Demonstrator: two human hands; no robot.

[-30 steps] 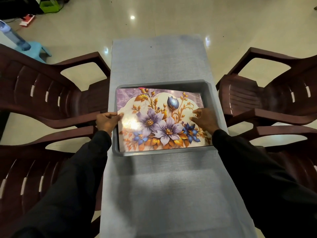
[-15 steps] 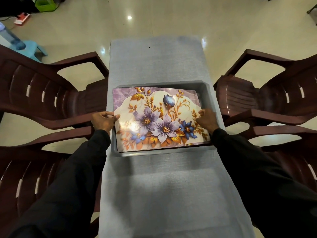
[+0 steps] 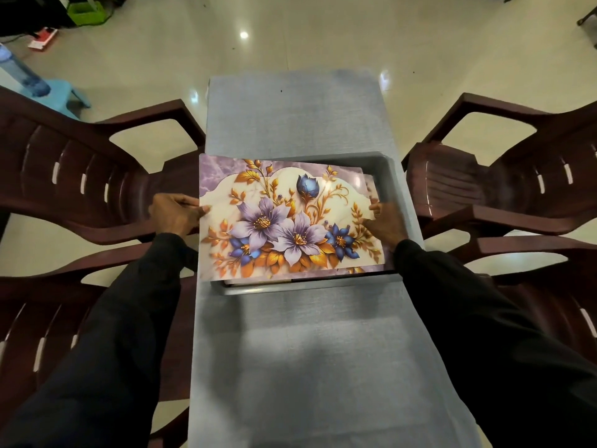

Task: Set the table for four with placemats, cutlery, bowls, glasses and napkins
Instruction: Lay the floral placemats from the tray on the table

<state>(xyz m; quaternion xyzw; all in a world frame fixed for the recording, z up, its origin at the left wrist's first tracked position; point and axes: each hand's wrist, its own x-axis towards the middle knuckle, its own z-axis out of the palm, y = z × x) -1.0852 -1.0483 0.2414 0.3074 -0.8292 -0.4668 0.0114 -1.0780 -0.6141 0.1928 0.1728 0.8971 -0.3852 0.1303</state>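
Observation:
A floral placemat (image 3: pixel 290 221) with purple and blue flowers is lifted over a grey tray (image 3: pixel 389 171) on the grey table (image 3: pixel 300 118). My left hand (image 3: pixel 174 215) pinches the mat's left edge. My right hand (image 3: pixel 387 223) holds its right edge. The mat sticks out past the tray's left rim. Beneath it, the edges of more placemats (image 3: pixel 370 185) show in the tray. What else lies in the tray is hidden.
Dark brown plastic chairs stand on both sides: two on the left (image 3: pixel 80 182) (image 3: pixel 48 334), two on the right (image 3: pixel 504 185) (image 3: pixel 555 302). The near half of the table (image 3: pixel 310 367) is bare cloth. A blue bottle (image 3: pixel 19 71) stands on a stool at far left.
The top placemat has risen and slid left, past the tray's left rim. My left hand moved left with it; my right hand shifted to the mat's right edge, uncovering mats underneath.

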